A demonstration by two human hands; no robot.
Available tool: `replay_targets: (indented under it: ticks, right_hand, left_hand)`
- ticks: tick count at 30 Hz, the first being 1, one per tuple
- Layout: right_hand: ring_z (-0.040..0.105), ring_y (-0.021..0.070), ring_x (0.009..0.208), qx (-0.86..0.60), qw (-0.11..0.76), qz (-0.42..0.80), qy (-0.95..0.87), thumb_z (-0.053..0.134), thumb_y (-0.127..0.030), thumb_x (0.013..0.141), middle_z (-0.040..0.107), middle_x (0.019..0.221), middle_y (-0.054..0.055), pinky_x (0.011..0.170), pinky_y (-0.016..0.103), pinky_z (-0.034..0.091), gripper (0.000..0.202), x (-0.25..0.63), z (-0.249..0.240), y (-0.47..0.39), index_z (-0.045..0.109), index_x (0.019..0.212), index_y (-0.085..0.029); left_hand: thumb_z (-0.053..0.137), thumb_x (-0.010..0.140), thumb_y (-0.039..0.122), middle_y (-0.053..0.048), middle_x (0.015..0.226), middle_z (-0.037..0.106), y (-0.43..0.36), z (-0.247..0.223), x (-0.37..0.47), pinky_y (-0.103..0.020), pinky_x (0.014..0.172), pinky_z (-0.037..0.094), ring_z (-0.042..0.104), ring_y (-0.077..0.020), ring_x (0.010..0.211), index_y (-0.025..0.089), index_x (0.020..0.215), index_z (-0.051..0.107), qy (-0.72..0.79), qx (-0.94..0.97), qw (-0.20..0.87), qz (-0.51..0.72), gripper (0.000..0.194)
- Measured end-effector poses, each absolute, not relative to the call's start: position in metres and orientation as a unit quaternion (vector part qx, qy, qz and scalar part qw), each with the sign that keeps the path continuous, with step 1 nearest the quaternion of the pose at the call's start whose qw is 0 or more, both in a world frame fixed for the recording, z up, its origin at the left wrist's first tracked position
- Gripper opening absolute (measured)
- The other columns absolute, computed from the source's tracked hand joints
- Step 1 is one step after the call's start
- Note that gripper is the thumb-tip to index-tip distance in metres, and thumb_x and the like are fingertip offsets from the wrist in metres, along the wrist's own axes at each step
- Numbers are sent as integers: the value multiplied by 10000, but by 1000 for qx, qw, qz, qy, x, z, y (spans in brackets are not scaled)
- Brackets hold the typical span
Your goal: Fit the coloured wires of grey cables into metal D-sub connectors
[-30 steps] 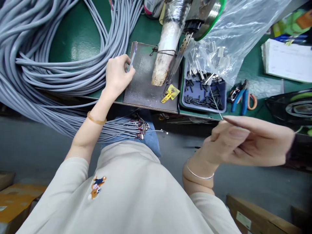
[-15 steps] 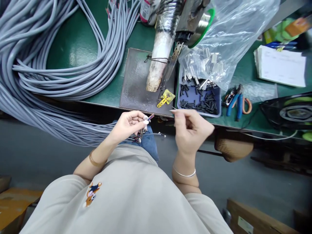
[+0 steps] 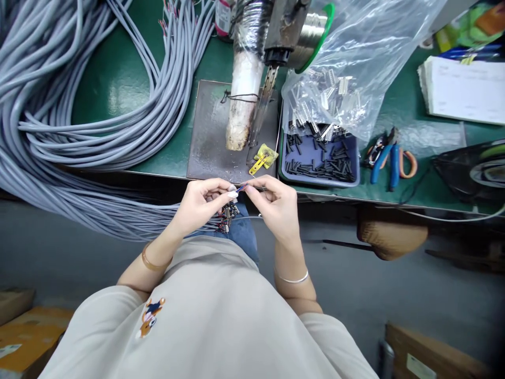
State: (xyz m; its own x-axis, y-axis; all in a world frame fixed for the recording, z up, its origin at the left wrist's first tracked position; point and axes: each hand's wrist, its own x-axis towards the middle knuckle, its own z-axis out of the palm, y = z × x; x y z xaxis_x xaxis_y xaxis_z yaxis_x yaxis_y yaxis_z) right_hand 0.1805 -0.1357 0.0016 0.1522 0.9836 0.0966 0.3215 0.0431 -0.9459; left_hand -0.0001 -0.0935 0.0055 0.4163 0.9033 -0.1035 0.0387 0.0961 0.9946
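My left hand (image 3: 207,205) is closed in a pinch on thin coloured wires (image 3: 240,189), at the front edge of the bench. From the right, my right hand (image 3: 274,202) pinches at the ends of the same wires, its fingertips almost meeting the left ones. Whether anything else small sits between the right fingers is hidden. Below the left hand, several cable ends with small metal connectors (image 3: 225,218) lie over my lap. They belong to the bundle of grey cables (image 3: 130,208) coming from the left.
On the bench stand a soldering fixture with a white wrapped arm (image 3: 240,113), a solder wire spool (image 3: 311,37) and a dark plate (image 3: 209,131). A blue tray (image 3: 298,179) holds black tubes and bagged connectors. Right of it lie blue-handled cutters (image 3: 394,168) and a paper pad (image 3: 465,89).
My right hand has moved left from in front of the tray to the wires in my left hand. The left hand stays nearly in place; the view has shifted slightly.
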Motion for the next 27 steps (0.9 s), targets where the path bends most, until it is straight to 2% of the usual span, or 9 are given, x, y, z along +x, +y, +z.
replay_targets:
  ticks: [3, 6, 10, 12, 15, 18, 21, 27]
  right_hand:
    - [367, 54, 515, -587, 462, 343, -569, 684, -281, 910, 691, 780, -7, 493, 253, 277, 151, 177, -1, -137, 725, 799, -187]
    - [390, 59, 520, -583, 455, 331, -586, 682, -261, 906, 675, 726, -17, 514, 249, 308, 174, 174, -1, -139, 709, 751, -188]
    - [591, 113, 672, -603, 528, 325, -502, 650, -328, 934, 711, 803, 20, 565, 237, 423, 196, 178, -1, -138, 752, 827, -200]
    - [635, 132, 738, -584, 544, 360, -482, 681, -348, 905, 716, 836, 26, 559, 227, 448, 170, 179, 0, -136, 776, 877, -210]
    - [597, 120, 692, -565, 519, 427, -479, 744, -380, 839, 694, 820, 26, 486, 206, 398, 179, 178, -1, -133, 784, 857, -206]
    - [504, 86, 605, -574, 511, 441, -464, 755, -405, 821, 671, 811, 25, 429, 197, 309, 213, 175, -2, -132, 772, 828, -192]
    - [418, 59, 550, -581, 516, 432, -458, 754, -398, 815, 648, 794, 17, 415, 197, 252, 219, 172, -2, -132, 758, 801, -180]
    - [348, 37, 513, -579, 516, 440, -453, 746, -367, 808, 611, 766, 0, 416, 204, 214, 196, 173, -3, -132, 744, 786, -172]
  left_hand:
    - [737, 869, 329, -38, 735, 732, -95, 4, 0, -194, 555, 484, 600, -89, 579, 129, 870, 749, 417, 606, 559, 382, 200]
    - [773, 839, 302, -24, 782, 731, -96, -1, 0, -202, 620, 494, 626, -105, 657, 149, 867, 735, 440, 636, 486, 407, 160]
    - [778, 859, 303, -29, 766, 755, -100, -2, 1, -226, 662, 501, 648, -124, 670, 160, 841, 763, 431, 678, 399, 442, 145]
    - [741, 894, 289, -40, 771, 772, -101, 2, 0, -231, 677, 506, 662, -129, 671, 159, 870, 785, 415, 697, 391, 435, 140]
    - [668, 947, 333, -33, 711, 740, -98, 8, -1, -220, 619, 478, 623, -116, 615, 148, 872, 782, 401, 704, 453, 373, 231]
    - [647, 950, 399, -27, 659, 688, -93, 9, -2, -209, 555, 435, 566, -106, 576, 130, 841, 765, 401, 682, 515, 331, 314]
    - [673, 926, 398, -42, 707, 711, -92, 6, -1, -207, 583, 462, 581, -112, 612, 122, 852, 762, 401, 664, 536, 333, 300]
    - [684, 919, 400, -46, 725, 721, -93, 3, 0, -213, 626, 489, 599, -120, 644, 130, 852, 763, 403, 659, 539, 334, 289]
